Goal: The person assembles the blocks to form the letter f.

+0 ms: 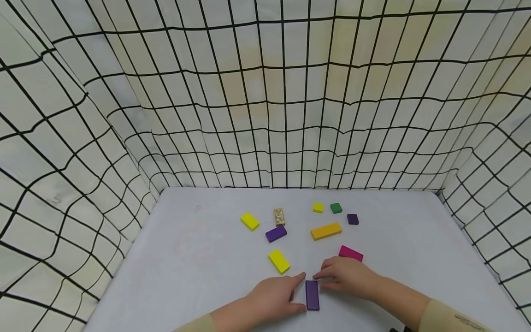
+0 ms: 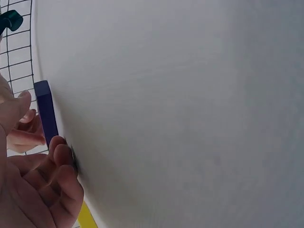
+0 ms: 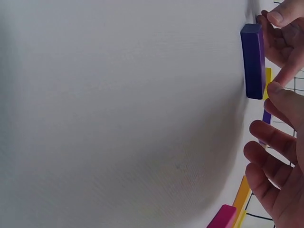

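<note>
Purple block [image 1: 312, 295] lies flat between both hands.

No legible text, even on the patterned tan block [image 1: 279, 216].

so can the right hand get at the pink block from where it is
Probably yes. The right hand rests right in front of the pink block, with only bare table between them and nothing stacked on the block.

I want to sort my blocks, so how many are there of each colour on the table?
Yellow: 3
Purple: 3
Orange: 1
Green: 1
Pink: 1
Patterned tan: 1
Total: 10
</note>
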A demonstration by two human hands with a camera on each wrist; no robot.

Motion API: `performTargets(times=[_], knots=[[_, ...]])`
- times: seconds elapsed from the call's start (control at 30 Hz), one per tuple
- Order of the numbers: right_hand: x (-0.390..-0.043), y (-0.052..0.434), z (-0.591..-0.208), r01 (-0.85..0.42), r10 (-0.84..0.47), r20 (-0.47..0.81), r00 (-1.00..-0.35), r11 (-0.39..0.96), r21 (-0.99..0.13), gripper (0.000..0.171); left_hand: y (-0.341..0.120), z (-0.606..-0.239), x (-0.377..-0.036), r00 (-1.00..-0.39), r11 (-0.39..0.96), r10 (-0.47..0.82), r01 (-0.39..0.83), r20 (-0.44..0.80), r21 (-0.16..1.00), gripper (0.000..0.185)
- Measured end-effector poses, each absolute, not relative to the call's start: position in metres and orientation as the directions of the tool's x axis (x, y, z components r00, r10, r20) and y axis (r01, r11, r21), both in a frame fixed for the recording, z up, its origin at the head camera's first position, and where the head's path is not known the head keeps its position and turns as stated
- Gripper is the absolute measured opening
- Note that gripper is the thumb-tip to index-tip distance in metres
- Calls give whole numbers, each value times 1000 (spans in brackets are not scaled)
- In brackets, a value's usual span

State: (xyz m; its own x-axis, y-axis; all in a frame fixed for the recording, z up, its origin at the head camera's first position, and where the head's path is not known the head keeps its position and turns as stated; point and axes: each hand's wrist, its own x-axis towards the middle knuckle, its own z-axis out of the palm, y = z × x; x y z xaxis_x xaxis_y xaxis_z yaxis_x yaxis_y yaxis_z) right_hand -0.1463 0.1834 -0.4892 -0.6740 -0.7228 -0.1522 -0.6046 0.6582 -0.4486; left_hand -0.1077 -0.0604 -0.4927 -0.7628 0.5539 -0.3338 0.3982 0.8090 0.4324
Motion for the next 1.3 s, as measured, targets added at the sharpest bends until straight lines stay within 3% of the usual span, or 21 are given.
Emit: performTargets(times=[1.3], knots=[[-161,165,-501,-581,-689,-141,-711,689,-433,29,-63,-498,-113,-800,797,557,438,-225,415,62]])
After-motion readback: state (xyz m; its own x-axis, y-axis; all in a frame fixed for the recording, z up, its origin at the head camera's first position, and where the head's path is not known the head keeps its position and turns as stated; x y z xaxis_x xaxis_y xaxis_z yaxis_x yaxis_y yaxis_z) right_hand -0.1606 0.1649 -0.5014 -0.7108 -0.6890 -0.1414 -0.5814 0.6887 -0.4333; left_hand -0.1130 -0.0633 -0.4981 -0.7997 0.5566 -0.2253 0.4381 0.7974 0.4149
